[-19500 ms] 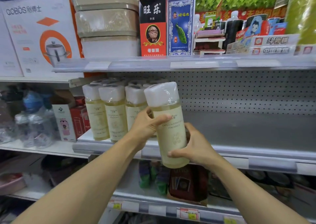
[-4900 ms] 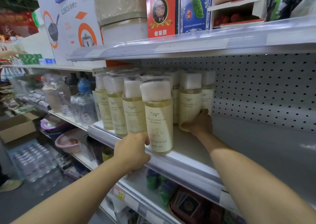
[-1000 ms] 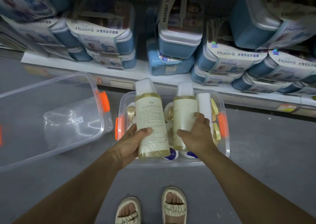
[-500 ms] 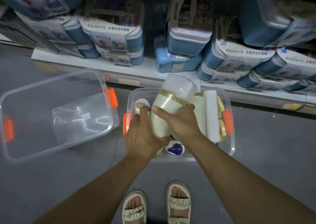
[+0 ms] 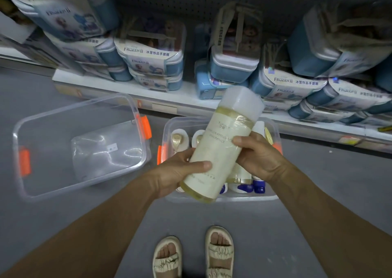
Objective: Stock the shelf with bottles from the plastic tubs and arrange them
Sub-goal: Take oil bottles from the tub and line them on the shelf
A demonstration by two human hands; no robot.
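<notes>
- Head view: the person looks down at a grey floor (image 5: 318, 193), with both bare forearms reaching forward and two feet in pale sandals (image 5: 193, 256) at the bottom edge.
- The left hand (image 5: 178, 171) grasps the lower part of a pale yellow bottle (image 5: 220, 146), thumb laid across its front near the base.
- The right hand (image 5: 258, 157) grasps the same bottle higher up on its right side, fingers curled round the label.
- The bottle is held in the air above the tub, tilted so its white wrapped cap (image 5: 241, 101) points up and to the right, away from the person.
- Directly beneath the bottle a clear plastic tub (image 5: 273, 133) with orange latches sits on the floor; inside it lie more bottles (image 5: 239, 176), some showing gold tops and some blue caps at the near end. Their exact number cannot be told, since the hands and the held bottle cover much of them.
- To the left, just beside that tub, stands a second clear tub (image 5: 19, 161) with orange latches, with only a crumpled clear plastic sheet (image 5: 101, 150) visible inside.
- Behind both tubs runs a low white shelf (image 5: 127, 87) against a dark pegboard back, stacked with blue and white boxes printed "FROZEN II" (image 5: 152, 55).
</notes>
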